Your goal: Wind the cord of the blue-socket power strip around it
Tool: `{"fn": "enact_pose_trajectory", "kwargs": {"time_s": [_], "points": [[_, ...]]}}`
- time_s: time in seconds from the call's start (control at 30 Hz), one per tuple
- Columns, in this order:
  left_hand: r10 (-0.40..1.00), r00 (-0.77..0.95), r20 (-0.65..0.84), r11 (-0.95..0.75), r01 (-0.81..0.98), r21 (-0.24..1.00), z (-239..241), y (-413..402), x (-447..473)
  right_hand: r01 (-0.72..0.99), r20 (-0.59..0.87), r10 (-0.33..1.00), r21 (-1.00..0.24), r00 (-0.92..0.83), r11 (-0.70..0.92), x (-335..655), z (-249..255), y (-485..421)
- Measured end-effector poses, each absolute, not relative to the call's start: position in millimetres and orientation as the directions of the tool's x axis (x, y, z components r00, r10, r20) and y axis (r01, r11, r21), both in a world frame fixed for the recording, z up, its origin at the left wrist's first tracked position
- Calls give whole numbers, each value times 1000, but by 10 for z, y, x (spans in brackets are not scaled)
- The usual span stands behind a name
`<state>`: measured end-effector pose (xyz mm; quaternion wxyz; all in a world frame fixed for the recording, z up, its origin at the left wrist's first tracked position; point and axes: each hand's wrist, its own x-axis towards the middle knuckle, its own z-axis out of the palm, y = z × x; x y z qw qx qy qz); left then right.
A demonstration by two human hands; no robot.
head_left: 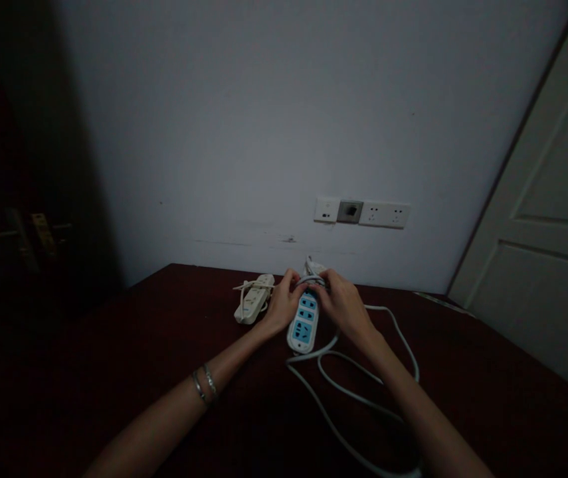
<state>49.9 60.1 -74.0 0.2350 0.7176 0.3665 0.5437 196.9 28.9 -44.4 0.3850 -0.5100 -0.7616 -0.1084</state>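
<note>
A white power strip with blue sockets (303, 323) lies on the dark red table (114, 372), pointing away from me. My left hand (284, 304) grips its far left side, fingers curled over the cord wound at its top. On the far right side, my right hand (341, 302) is closed on the same cord wrap. The strip's white cord (358, 398) trails in loose loops toward me on the right. Two bangles sit on my left wrist.
A second, cream power strip (252, 299) with its cord bundled lies just left of my left hand. Wall sockets (361, 213) are set in the white wall behind. A white door (543, 226) stands at right, a dark door with a handle (24, 239) at left.
</note>
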Motion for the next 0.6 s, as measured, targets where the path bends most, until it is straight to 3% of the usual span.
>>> {"fn": "enact_pose_trajectory", "kwargs": {"time_s": [0.33,0.6], "points": [[760,45,649,-629,302,716,-780,486,575,849,713,667,-200,-216,489,1946,-418,248],[777,37,628,-624,176,762,-836,421,697,857,769,617,-198,-165,475,2018,-488,335]]}}
